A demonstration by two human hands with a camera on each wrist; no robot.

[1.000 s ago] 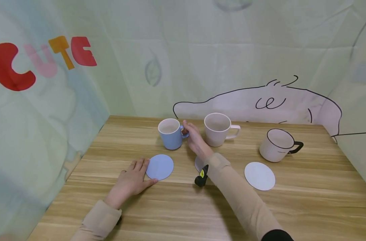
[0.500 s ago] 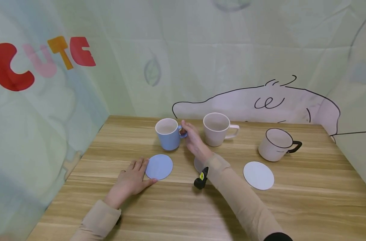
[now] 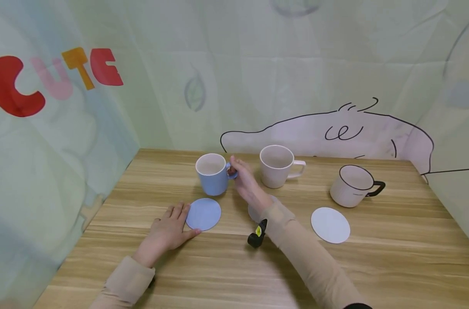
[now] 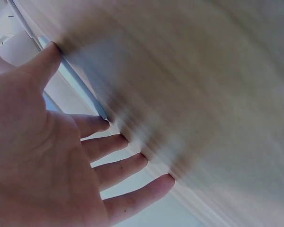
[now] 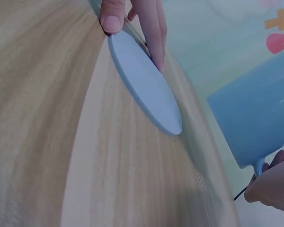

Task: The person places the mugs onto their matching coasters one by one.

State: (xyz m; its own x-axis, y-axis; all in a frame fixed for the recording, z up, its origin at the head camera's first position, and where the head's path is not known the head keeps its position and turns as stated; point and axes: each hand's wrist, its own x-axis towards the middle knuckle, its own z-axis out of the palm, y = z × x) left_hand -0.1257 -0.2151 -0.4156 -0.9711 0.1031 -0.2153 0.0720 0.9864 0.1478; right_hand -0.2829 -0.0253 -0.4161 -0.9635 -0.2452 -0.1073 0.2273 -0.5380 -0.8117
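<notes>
My right hand (image 3: 247, 181) grips a light blue mug (image 3: 213, 182) by its handle, upright behind the blue coaster. In the right wrist view the mug (image 5: 255, 106) hangs clear of the tabletop. Flat on the table lies the round blue coaster (image 3: 204, 214), with my left hand (image 3: 169, 228) at its left edge. The left thumb and fingers are spread and straight, touching its rim. In the left wrist view the fingertips (image 4: 163, 183) rest on the wood surface.
A white mug (image 3: 274, 174) stands just right of my right hand. A pale coaster (image 3: 253, 213) is partly hidden under that forearm. Farther right are a black-rimmed white mug (image 3: 346, 192) and a white coaster (image 3: 330, 225). A printed cloth (image 3: 161, 77) hangs behind the table.
My right hand has carried the blue mug a little left and nearer, toward the blue coaster. The left hand has stayed at the coaster.
</notes>
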